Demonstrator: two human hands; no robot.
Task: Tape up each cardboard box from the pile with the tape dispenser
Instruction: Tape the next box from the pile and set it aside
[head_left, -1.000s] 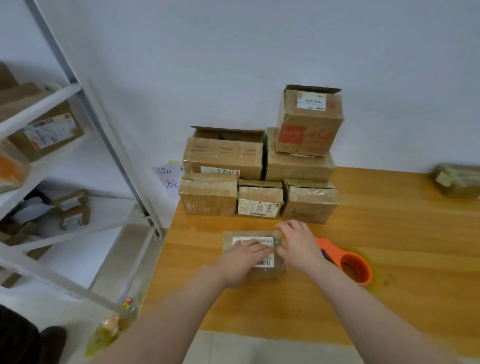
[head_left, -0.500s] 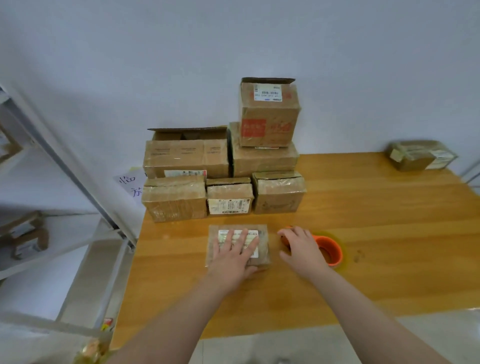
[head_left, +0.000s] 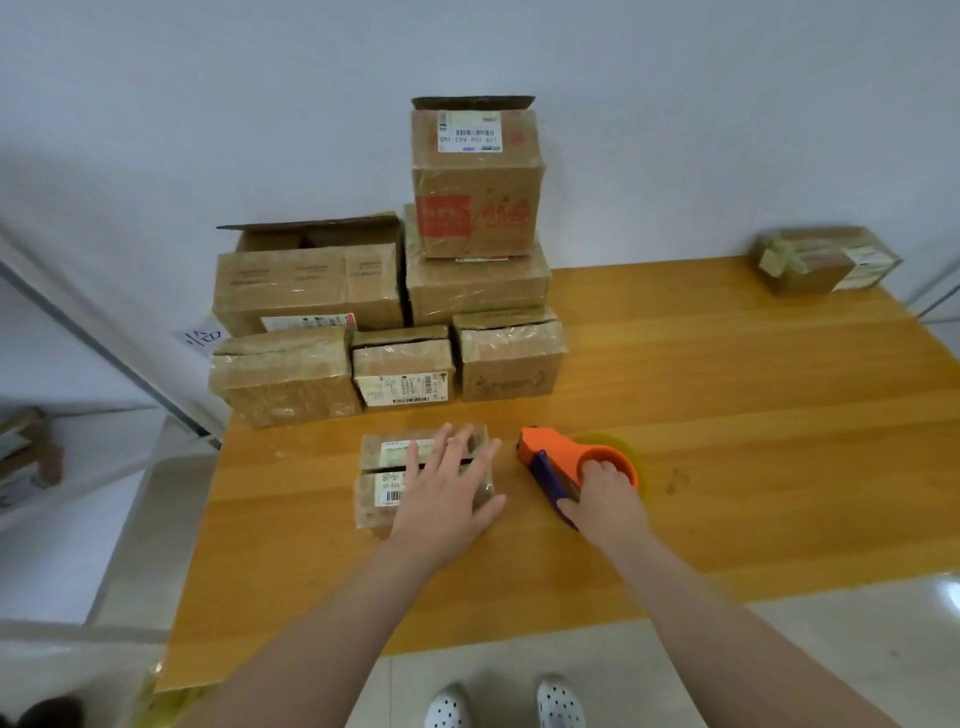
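Pressure is put on the small cardboard box (head_left: 384, 457), lying on the bench (head_left: 727, 415) just in front of the pile (head_left: 306, 291), by the left grip (head_left: 441, 499), laid flat on top with fingers spread wide. Beside it, to the right and apart, the orange tape dispenser (head_left: 556, 452) is clasped by the right grip (head_left: 605, 501), fingers curled into its ring, down on the bench.
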